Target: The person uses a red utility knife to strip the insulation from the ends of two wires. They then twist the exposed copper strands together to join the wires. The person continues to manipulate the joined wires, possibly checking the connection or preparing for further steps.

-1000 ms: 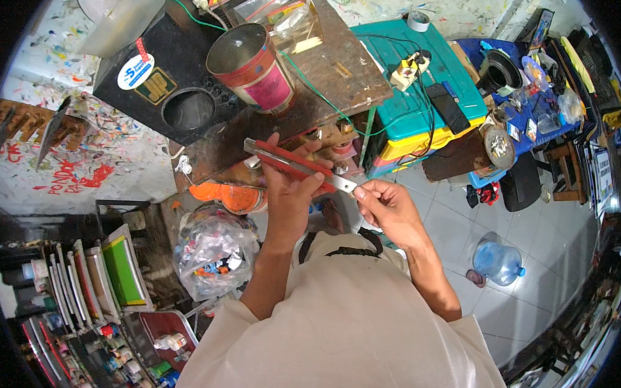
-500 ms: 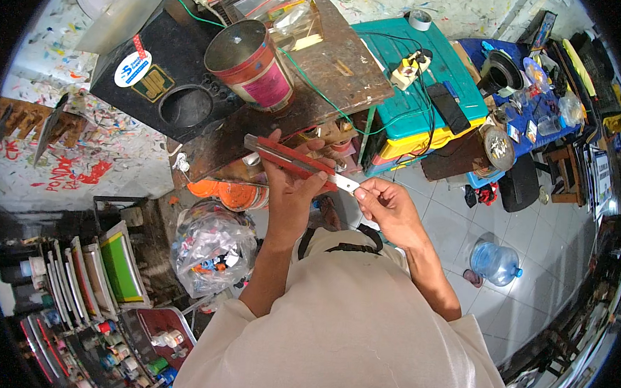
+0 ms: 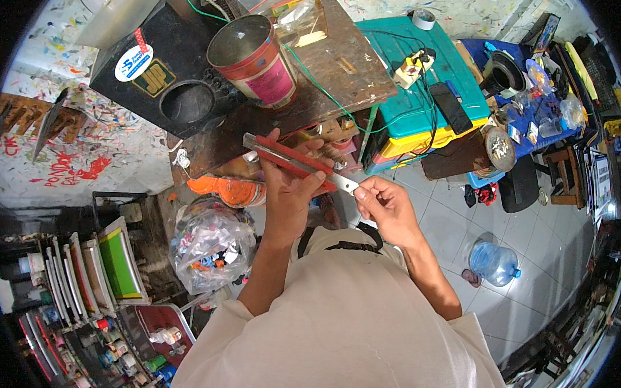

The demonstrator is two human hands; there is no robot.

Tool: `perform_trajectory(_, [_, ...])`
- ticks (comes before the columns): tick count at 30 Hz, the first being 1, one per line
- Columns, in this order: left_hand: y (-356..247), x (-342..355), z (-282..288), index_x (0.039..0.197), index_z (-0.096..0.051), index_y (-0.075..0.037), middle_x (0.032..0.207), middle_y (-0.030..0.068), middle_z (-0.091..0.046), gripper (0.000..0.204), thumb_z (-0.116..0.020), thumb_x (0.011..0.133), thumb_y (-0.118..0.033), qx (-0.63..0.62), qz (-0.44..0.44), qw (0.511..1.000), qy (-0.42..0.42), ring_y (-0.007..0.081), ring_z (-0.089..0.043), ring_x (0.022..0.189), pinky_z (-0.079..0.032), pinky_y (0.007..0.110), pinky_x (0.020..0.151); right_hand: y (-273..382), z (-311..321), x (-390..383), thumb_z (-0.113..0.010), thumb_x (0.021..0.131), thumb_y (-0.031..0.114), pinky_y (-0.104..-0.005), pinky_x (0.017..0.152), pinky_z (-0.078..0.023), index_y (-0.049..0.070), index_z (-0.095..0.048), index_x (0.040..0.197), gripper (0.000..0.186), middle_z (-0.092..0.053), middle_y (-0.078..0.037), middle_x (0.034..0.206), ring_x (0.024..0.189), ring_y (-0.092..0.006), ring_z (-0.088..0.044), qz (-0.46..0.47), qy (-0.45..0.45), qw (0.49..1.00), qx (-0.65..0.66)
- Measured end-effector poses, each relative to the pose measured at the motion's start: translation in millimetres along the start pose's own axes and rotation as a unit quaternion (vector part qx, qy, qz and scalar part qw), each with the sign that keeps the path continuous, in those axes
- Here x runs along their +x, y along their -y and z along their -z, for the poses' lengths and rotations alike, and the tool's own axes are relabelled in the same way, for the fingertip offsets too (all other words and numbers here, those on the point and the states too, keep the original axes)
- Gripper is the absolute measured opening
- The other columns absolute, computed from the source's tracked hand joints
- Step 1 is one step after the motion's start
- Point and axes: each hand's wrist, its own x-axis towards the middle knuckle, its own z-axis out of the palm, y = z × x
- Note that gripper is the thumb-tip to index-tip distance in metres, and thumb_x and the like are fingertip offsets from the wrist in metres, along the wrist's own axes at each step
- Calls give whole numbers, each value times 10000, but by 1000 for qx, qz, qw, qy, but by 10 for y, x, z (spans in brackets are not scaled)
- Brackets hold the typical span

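My left hand [image 3: 289, 193] is wrapped around the long red body of what looks like a box cutter [image 3: 284, 157], with a grey metal strip along it. The tool lies slantwise, its far end pointing up and left. A flat white end piece [image 3: 345, 184] with a small hole sticks out of its near right end. Thumb and fingers of my right hand [image 3: 386, 206] pinch the tip of that white piece. Whether a blade is exposed cannot be made out. Both hands are held in front of my body, just off the edge of the wooden table [image 3: 345, 62].
A red paint can [image 3: 264, 79] and a black speaker box [image 3: 168, 92] stand on the table. Right of it are teal-lidded storage boxes [image 3: 430, 53] with a power strip [image 3: 412, 69]. A plastic bag [image 3: 212, 252] sits below left; a blue water jug [image 3: 493, 263] lies on the tiles.
The view has shifted very slightly. Both hands keep the same hold on the box cutter, and its white end piece sticks out about as before.
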Motion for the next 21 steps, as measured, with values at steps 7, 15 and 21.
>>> perform_trajectory(7, [59, 18, 61, 1506, -102, -248, 1339, 155, -486, 904, -612, 830, 71, -9, -10, 1000, 10, 217, -626, 1040, -608, 337, 766, -115, 22, 29, -600, 982, 213, -220, 538, -337, 43, -598, 889, 194, -520, 43, 700, 604, -43, -427, -18, 33, 997, 74])
perform_trajectory(15, [42, 14, 56, 1507, -84, -245, 1322, 160, -489, 915, -578, 824, 112, 18, -28, 999, 31, 226, -626, 1052, -610, 334, 771, -72, -2, -19, -610, 977, 210, -217, 535, -324, 45, -609, 895, 184, -518, 42, 683, 599, -41, -421, -26, 30, 996, 76])
perform_trajectory(21, [20, -11, 46, 1493, -32, -191, 1301, 189, -478, 895, -573, 849, 117, 16, -15, 999, 33, 222, -637, 1030, -610, 340, 776, -70, 0, -37, -616, 967, 182, -212, 527, -319, 54, -614, 876, 158, -529, 44, 668, 586, -34, -428, -28, 16, 998, 57])
